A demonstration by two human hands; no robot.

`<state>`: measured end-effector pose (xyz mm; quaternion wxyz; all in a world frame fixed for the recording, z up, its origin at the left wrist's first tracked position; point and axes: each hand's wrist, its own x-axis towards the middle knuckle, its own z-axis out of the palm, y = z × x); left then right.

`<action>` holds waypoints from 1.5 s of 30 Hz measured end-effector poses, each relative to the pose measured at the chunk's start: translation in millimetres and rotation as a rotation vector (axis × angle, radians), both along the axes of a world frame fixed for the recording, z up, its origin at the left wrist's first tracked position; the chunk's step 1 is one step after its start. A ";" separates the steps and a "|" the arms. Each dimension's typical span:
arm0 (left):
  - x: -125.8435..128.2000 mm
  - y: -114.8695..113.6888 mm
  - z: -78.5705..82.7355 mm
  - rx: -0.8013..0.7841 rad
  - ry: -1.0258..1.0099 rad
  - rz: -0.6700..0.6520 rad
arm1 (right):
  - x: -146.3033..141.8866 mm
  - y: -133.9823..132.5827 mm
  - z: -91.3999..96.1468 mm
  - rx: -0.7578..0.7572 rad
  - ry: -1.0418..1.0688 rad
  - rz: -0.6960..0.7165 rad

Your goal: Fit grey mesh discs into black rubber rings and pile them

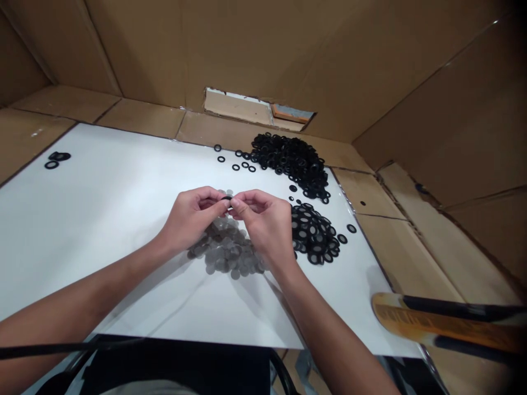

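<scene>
Between my two hands, above the middle of the white board, a small black ring (227,198) is pinched by the fingertips. My left hand (197,215) grips its left side, and my right hand (263,216) grips the other side. Whether a disc sits inside the ring I cannot tell. Below the hands lies a pile of thin greyish, see-through discs (230,252), partly covered by them. Just right of my right hand is a heap of black rings with grey discs in them (315,233). Farther back is a larger heap of black rings (288,159).
The white board (102,197) lies among cardboard walls (267,49) with a cut slot at the back. A few black rings (51,164) sit at the far left. An amber and black object (432,321) juts in from the right. A dark cable (61,348) crosses the lower left.
</scene>
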<state>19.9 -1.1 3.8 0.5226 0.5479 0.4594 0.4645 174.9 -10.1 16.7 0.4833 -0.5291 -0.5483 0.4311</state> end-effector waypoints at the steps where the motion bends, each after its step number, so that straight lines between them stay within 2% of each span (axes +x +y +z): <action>1: -0.6 0.7 0.1 0.010 -0.008 0.006 | 0.4 0.2 0.2 0.011 0.009 0.008; 8: -4.2 4.1 -4.0 0.072 -0.059 -0.033 | 1.1 -1.4 -2.4 0.120 -0.031 0.016; 15: -6.9 4.5 -5.0 0.077 -0.030 0.041 | 4.1 -1.4 -3.3 0.262 -0.101 0.012; 18: -7.4 3.3 -4.3 0.093 -0.054 0.041 | 6.0 -0.5 -2.3 0.439 -0.242 -0.006; 23: -6.5 -0.1 -1.5 0.072 -0.233 -0.002 | 11.2 1.9 -7.8 0.860 -0.455 -0.107; 27: -5.2 -1.7 -1.0 0.041 -0.353 -0.044 | 15.8 4.5 -16.5 1.038 -0.543 -0.147; 45: -3.0 -2.3 0.2 0.068 -0.372 0.021 | 18.4 7.5 -15.3 1.095 -0.617 -0.152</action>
